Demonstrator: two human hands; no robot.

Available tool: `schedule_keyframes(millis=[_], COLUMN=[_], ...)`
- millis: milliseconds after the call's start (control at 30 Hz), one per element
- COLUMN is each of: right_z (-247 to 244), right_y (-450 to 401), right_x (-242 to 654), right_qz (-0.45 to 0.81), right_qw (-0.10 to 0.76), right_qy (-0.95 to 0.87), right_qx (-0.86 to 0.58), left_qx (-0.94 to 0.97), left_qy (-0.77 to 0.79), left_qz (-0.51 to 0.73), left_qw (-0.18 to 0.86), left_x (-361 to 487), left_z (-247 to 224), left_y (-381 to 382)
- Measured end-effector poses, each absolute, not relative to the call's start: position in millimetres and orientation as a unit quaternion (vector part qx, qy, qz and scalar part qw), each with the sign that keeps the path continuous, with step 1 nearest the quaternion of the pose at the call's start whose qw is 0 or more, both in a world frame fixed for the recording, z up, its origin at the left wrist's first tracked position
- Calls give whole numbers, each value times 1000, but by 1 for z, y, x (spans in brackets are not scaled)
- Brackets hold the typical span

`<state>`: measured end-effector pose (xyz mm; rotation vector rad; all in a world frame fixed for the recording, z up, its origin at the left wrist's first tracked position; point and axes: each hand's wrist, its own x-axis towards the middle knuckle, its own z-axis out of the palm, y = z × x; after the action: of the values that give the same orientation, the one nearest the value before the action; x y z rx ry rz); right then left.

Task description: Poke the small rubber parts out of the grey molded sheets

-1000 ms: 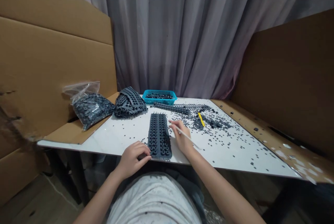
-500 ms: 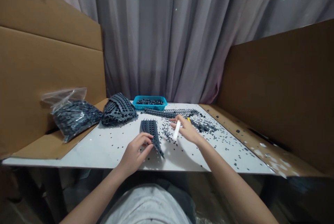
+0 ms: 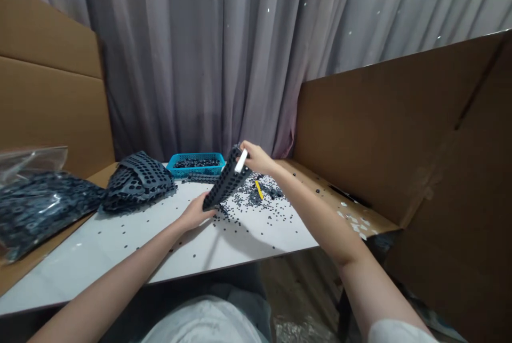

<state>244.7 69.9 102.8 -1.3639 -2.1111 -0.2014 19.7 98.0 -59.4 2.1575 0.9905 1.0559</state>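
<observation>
Up off the white tabletop (image 3: 256,239) it's coming, that dark studded sheet (image 3: 224,180), which was lying mostly flat half a second ago, and now it's slanting between both hands! Its long axis is running from the lower, nearer end at the left hand (image 3: 196,212) up and rightward to the right hand (image 3: 258,159). The left fingers are closing around that lower end, partly hidden; the right ones are pinching the white stick (image 3: 240,161) while touching the sheet's upper end.
</observation>
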Motion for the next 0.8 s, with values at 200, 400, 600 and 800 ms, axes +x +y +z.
schedule_keyframes(millis=[200, 400, 600, 800], right_z=[172, 187, 122, 92], right_y=[87, 87, 91, 99], right_x=[302, 391, 417, 422], right_qz=[-136, -171, -115, -72], right_qw=[292, 297, 201, 140], right_qy=[-738, -627, -642, -646], right_qx=[-593, -700, -731, -747], left_qx=[752, 702, 695, 685], left_qy=[291, 285, 313, 336], left_qz=[391, 365, 316, 299], left_qw=[444, 541, 565, 573], left_x=[82, 117, 142, 140], left_z=[-10, 24, 36, 48], left_y=[131, 142, 145, 151])
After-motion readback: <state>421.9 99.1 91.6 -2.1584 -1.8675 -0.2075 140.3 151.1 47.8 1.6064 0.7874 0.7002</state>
